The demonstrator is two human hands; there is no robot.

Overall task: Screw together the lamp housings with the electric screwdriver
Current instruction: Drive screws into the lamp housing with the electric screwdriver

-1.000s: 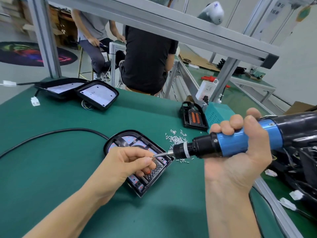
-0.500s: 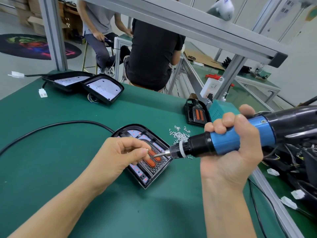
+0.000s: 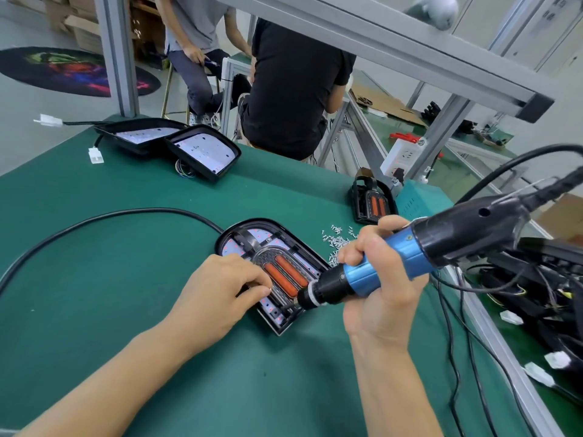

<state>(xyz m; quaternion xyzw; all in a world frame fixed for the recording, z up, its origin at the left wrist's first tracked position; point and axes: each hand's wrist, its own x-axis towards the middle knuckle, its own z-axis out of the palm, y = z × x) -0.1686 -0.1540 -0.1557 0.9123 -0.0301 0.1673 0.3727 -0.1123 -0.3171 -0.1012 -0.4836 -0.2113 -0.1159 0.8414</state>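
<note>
At table centre: a black lamp housing (image 3: 271, 272) with two orange lenses lies flat on the green table (image 3: 94, 279).
Right hand: the right hand (image 3: 378, 279) has its fingers wrapped round the blue barrel of the electric screwdriver (image 3: 388, 266), holding it slanted down to the left.
Screwdriver tip: the black nose and bit meet the housing at its near right edge, just beside the orange lenses; the screw itself is too small to make out.
Left hand: the left hand (image 3: 220, 291) rests on the housing's near left part, fingers curled and pressed down on it, thumb and forefinger tips close together near the bit. Whether they pinch anything cannot be told.
Loose screws: a scatter of small silver screws (image 3: 337, 239) lies on the table just behind the right hand.
Far left: two more housings (image 3: 176, 143) sit face up, one overlapping the other, with a white connector (image 3: 95, 155) nearby.
Far right: another housing with orange lenses (image 3: 372, 201) leans against a teal box (image 3: 419, 200).
Cable: a black cable (image 3: 94, 220) curves across the table to the centre housing.
Right edge: a tangle of black wiring (image 3: 536, 291) lies beyond the table's rail.
Background: two people (image 3: 284, 74) sit at another bench.
</note>
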